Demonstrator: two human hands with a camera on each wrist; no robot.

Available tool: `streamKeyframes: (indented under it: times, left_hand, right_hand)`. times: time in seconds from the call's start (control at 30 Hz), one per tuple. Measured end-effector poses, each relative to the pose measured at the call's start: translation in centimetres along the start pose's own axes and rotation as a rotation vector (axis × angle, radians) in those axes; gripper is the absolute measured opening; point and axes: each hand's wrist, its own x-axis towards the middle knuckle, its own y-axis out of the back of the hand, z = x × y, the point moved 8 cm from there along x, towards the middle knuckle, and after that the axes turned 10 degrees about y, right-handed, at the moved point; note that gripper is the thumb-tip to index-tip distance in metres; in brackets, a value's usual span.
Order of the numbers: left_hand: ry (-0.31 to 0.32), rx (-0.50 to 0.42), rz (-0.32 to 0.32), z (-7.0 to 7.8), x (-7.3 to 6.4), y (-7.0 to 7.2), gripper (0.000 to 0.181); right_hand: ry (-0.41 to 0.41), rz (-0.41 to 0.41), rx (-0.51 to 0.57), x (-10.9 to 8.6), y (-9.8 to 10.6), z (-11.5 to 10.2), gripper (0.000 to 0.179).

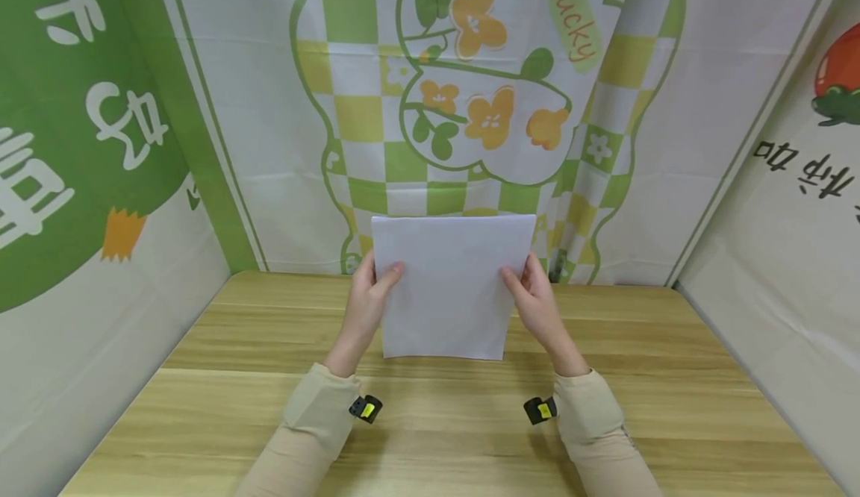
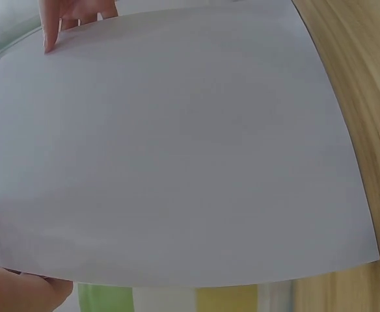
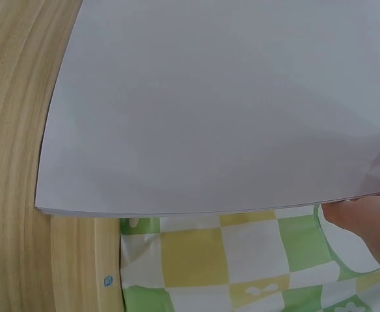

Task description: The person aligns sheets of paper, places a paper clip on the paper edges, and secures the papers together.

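Note:
A stack of blank white paper (image 1: 449, 295) stands nearly upright over the wooden table, its lower edge close to or touching the tabletop. My left hand (image 1: 368, 295) grips its left side, thumb on the near face and fingers behind. On the opposite side my right hand (image 1: 536, 299) pinches it the same way. In the left wrist view the paper (image 2: 177, 149) fills most of the picture, with left fingers (image 2: 24, 292) behind its edge. Several thin sheet edges show along the paper (image 3: 196, 117) in the right wrist view, beside the right fingers (image 3: 372, 224).
The wooden table (image 1: 443, 430) reaches to a hanging cloth (image 1: 363, 19) with green and yellow checks and orange flowers at the back. Printed cloth walls (image 1: 101, 318) flank it on both sides. A small black device (image 1: 366, 408) sits at each wrist.

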Motion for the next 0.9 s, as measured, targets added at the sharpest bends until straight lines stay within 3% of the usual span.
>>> streamKeyframes:
  times: [0.53, 0.9]
  left_hand:
    - [-0.057, -0.042, -0.022, 1.0, -0.1, -0.4, 0.037]
    - [-0.057, -0.064, -0.005, 1.4, -0.4, -0.6, 0.034]
  right_hand:
    - [0.016, 0.004, -0.004, 0.4, -0.1, -0.3, 0.041]
    - [0.049, 0.037, -0.021, 0.6, 0.0, -0.6, 0.040]
